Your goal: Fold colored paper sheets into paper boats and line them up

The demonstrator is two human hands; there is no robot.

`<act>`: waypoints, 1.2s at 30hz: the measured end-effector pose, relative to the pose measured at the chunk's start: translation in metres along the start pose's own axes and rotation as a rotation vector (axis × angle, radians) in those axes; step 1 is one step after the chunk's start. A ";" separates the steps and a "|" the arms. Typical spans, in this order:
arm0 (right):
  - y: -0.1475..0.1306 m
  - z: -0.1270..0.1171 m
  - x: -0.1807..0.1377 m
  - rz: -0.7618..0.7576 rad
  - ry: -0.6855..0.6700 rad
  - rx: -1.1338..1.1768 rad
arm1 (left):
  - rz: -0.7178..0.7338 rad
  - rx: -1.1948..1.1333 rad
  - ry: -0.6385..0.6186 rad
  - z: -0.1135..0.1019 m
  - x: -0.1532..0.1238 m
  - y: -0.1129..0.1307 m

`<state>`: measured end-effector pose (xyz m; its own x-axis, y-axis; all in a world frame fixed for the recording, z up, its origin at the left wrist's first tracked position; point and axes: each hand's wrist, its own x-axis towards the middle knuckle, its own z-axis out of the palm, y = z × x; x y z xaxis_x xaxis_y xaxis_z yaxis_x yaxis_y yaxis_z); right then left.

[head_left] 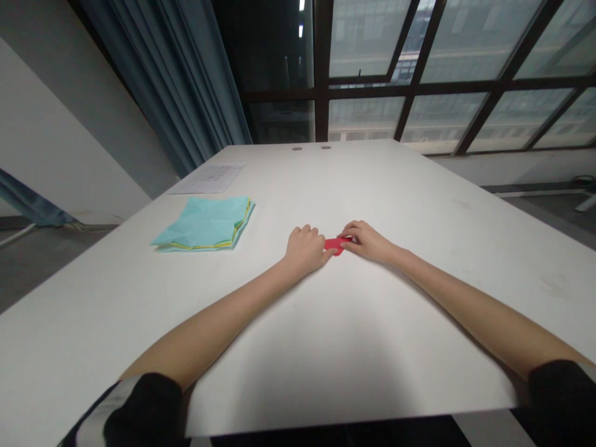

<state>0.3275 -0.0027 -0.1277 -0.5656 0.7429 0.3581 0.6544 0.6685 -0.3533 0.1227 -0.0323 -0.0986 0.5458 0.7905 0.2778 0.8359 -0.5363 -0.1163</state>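
A small folded piece of red paper [335, 244] lies on the white table [372, 323], near its middle. My left hand [305, 248] is curled, its thumb and fingers pressing the paper's left end. On the other side, my right hand [367, 241] pinches the right end with closed fingers. Most of the red paper is hidden between the two hands.
A stack of creased light-blue and yellow paper sheets [207, 223] lies to the left. A white printed sheet [209, 178] rests further back near the table's left edge. Blue curtains [177, 81] and large windows [442, 68] stand beyond the far edge.
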 end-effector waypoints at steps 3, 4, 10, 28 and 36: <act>-0.007 -0.002 0.003 0.075 0.005 0.086 | -0.030 -0.026 0.030 0.002 0.000 -0.002; -0.009 -0.003 0.003 0.121 0.002 0.119 | -0.036 -0.048 0.053 0.002 -0.001 -0.003; -0.019 -0.006 0.006 0.326 0.118 0.407 | -0.137 -0.391 0.192 0.003 0.001 -0.004; -0.041 -0.002 0.010 0.302 0.209 0.677 | -0.311 -1.312 0.204 0.008 0.016 -0.005; -0.034 0.001 0.010 0.266 0.271 0.771 | -0.287 -1.252 0.224 0.006 0.015 -0.005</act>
<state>0.2991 -0.0178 -0.1132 -0.2377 0.9101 0.3395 0.1689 0.3829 -0.9082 0.1269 -0.0162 -0.0995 0.2349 0.9213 0.3100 0.2337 -0.3631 0.9020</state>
